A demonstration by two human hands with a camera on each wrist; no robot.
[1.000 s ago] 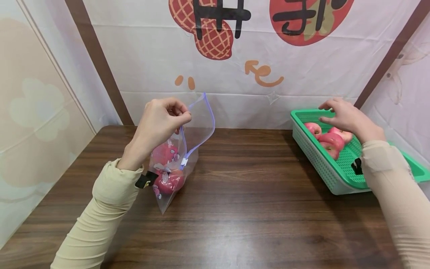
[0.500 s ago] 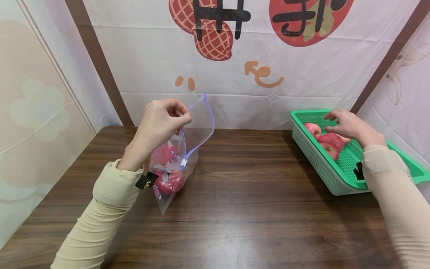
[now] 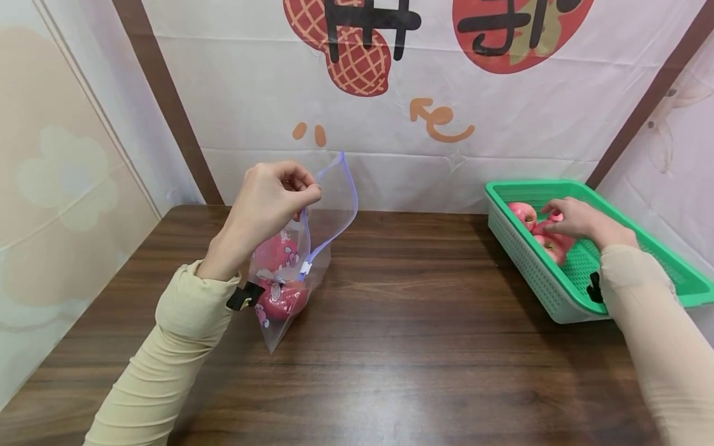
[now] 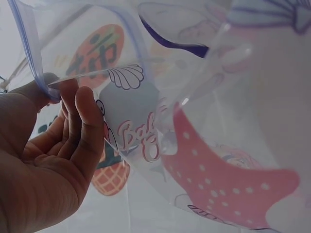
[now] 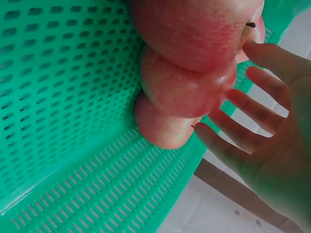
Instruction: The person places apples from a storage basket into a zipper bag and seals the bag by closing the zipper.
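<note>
My left hand (image 3: 268, 198) pinches the rim of a clear slider zip bag (image 3: 319, 263) between thumb and fingers. The bag stands on the table with its purple-edged mouth open and a white slider (image 3: 305, 269) partway down. Red apples (image 3: 282, 301) show through its printed film. In the left wrist view, pink cartoon prints cover the bag (image 4: 228, 184). My right hand (image 3: 588, 224) is over the green basket (image 3: 521, 272), among several red apples (image 3: 522, 214). Its fingers are spread beside an apple (image 5: 189, 85) in the right wrist view; firm contact cannot be made out.
The brown wooden table (image 3: 401, 334) spans between bag and basket. Behind it hangs a white printed cloth (image 3: 390, 130). Basket walls rise around the apples, and the basket's near right part shows bare mesh floor.
My right hand has lowered from above the basket's rim down to the apples. My left hand and the bag have stayed nearly still, and the head view has shifted slightly.
</note>
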